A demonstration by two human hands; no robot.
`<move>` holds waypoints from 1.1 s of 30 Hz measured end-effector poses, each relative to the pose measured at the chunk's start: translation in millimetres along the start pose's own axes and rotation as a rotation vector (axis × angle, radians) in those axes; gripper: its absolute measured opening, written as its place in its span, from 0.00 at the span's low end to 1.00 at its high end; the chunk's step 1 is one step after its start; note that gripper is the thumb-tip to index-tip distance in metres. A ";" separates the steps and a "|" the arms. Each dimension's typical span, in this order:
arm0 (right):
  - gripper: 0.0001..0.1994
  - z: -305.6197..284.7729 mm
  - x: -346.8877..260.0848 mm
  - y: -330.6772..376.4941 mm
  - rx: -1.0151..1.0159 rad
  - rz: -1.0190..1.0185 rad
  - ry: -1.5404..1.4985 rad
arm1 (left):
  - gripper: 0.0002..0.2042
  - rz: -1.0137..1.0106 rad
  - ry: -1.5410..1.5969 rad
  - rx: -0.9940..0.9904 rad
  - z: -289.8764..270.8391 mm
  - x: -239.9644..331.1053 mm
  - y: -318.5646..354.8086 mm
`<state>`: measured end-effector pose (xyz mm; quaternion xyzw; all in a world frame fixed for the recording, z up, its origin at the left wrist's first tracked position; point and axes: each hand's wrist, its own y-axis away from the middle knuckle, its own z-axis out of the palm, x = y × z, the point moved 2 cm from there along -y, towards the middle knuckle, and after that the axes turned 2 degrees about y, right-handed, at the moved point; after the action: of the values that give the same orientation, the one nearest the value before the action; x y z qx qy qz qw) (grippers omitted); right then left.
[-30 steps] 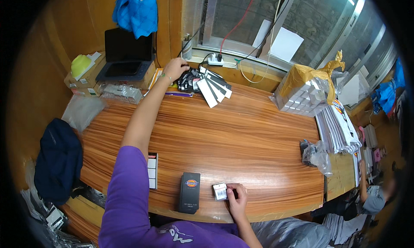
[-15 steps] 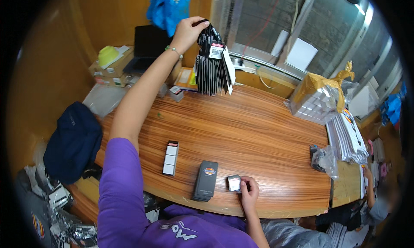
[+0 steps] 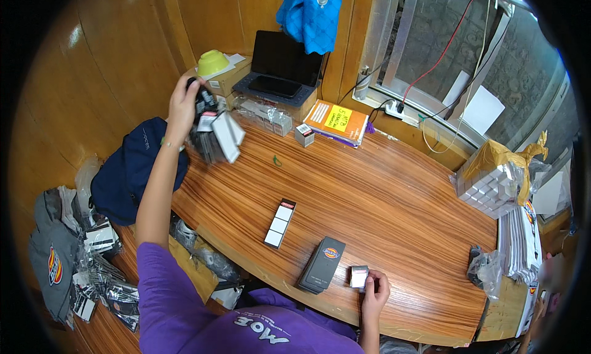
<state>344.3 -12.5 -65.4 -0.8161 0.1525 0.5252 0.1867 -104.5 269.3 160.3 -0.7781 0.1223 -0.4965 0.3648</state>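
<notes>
Off the worktop (image 3: pixel 381 200), the tag bundle (image 3: pixel 210 141) hangs raised at ten o'clock in view, the left hand (image 3: pixel 183 100) clamping its fingers on the top. Near six, the dark card stack (image 3: pixel 322 265) lies untouched; at five, the right hand's (image 3: pixel 374 290) fingers pinch the small tag pile (image 3: pixel 357 277).

Along the table's (image 3: pixel 394 200) near edge, the long-tag pile (image 3: pixel 321 266) lies left of the small tag stack (image 3: pixel 358 276); the three-panel card (image 3: pixel 281 223) lies farther left. On the far side, the laptop (image 3: pixel 284 61) stands between bowl (image 3: pixel 213 62), left, and notebook (image 3: pixel 317 116), right.
</notes>
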 end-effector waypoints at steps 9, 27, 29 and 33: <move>0.06 2.0 -7.1 -2.0 0.019 0.000 0.047 | 0.13 -0.192 -0.738 0.000 8.2 -102.3 1.7; 0.13 -1.1 4.0 4.3 0.027 0.088 -0.213 | 0.26 0.094 -0.332 0.113 115.8 -121.3 -7.4; 0.13 -1.7 0.6 3.5 0.055 0.104 -0.287 | 0.26 0.119 -0.115 0.018 127.3 -71.2 26.5; 0.17 -33.8 5.1 -23.8 0.091 0.212 -0.553 | 0.25 0.089 0.029 -0.252 138.2 -28.0 102.0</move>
<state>383.9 -7.4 -53.8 -0.6123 0.2035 0.7369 0.2018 18.8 274.7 37.6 -0.8042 0.2232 -0.4720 0.2840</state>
